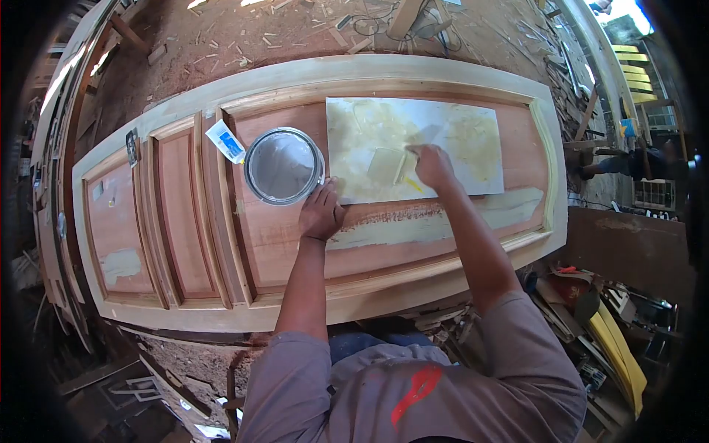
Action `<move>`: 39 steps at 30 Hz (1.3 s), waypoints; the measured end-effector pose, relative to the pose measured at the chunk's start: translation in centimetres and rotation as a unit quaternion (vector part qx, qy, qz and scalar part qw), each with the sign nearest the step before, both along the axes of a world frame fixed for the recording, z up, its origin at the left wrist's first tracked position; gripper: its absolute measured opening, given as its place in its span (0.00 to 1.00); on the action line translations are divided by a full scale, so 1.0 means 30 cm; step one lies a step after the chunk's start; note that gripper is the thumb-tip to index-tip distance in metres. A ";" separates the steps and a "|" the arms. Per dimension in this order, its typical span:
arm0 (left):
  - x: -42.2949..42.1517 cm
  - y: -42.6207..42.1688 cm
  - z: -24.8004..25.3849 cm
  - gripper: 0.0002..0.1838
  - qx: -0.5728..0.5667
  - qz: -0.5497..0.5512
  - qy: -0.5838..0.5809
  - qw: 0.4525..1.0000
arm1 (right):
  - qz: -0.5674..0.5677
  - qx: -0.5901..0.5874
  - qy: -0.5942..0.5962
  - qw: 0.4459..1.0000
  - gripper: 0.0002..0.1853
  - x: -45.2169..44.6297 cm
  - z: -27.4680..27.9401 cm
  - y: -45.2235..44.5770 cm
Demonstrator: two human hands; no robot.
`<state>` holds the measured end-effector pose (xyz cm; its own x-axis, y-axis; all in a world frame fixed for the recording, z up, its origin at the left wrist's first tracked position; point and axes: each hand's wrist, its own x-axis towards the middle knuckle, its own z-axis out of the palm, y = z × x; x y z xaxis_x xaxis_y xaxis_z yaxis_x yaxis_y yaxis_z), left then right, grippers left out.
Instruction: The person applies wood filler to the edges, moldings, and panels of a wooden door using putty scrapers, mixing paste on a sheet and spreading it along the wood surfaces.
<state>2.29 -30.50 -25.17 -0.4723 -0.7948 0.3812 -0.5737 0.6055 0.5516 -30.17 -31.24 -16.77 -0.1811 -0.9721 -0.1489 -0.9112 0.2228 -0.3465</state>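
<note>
My right hand (pixel 434 168) is closed on a thin putty spreader (pixel 402 167), its blade against a pale board (pixel 461 159) smeared with yellowish putty. A thicker patch of putty (pixel 384 165) lies just left of the blade, with a bright yellow streak (pixel 413 183) below it. Fingers extended, my left hand (pixel 322 213) rests at the board's lower left corner, close beside a round metal can (pixel 283 166). The can stands on a panelled wooden door (pixel 288 255) that lies flat under everything. Beside the can lies a white and blue tube (pixel 225 142).
Pale filler patches (pixel 509 210) mark the door's panels, and raised mouldings (pixel 170 214) divide it. A small dark object (pixel 133 148) lies on its upper left frame. Wood scraps (pixel 281 37) litter the ground beyond. Offcuts and a yellow strip (pixel 617 354) are piled at lower right.
</note>
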 end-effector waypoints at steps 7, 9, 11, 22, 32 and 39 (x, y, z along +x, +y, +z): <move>0.008 0.000 -0.004 0.19 0.000 -0.005 -0.001 1.000 | 0.015 0.126 -0.045 0.991 0.25 0.215 0.111 0.186; 0.001 -0.002 -0.009 0.19 -0.003 -0.004 -0.004 1.000 | -0.021 0.037 -0.052 0.998 0.24 0.190 0.102 0.148; 0.002 -0.001 -0.011 0.17 -0.013 0.000 -0.010 1.000 | -0.034 -0.030 -0.044 0.998 0.24 0.191 0.063 0.118; 0.006 0.004 -0.015 0.19 0.009 -0.011 -0.002 1.000 | -0.049 -0.036 0.045 0.997 0.20 0.114 0.013 0.223; 0.001 0.004 -0.034 0.22 0.002 -0.001 -0.019 1.000 | -0.165 0.038 -0.036 0.985 0.14 0.351 0.009 0.024; 0.008 0.017 0.017 0.19 0.001 0.002 -0.011 1.000 | -0.148 -0.006 0.002 0.989 0.15 0.227 0.023 -0.024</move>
<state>2.52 -29.98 -24.64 -0.4772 -0.7974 0.3693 -0.5887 0.6021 0.5394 -23.37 -31.96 -16.09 -0.4581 -0.8784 -0.1363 -0.8085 0.4755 -0.3468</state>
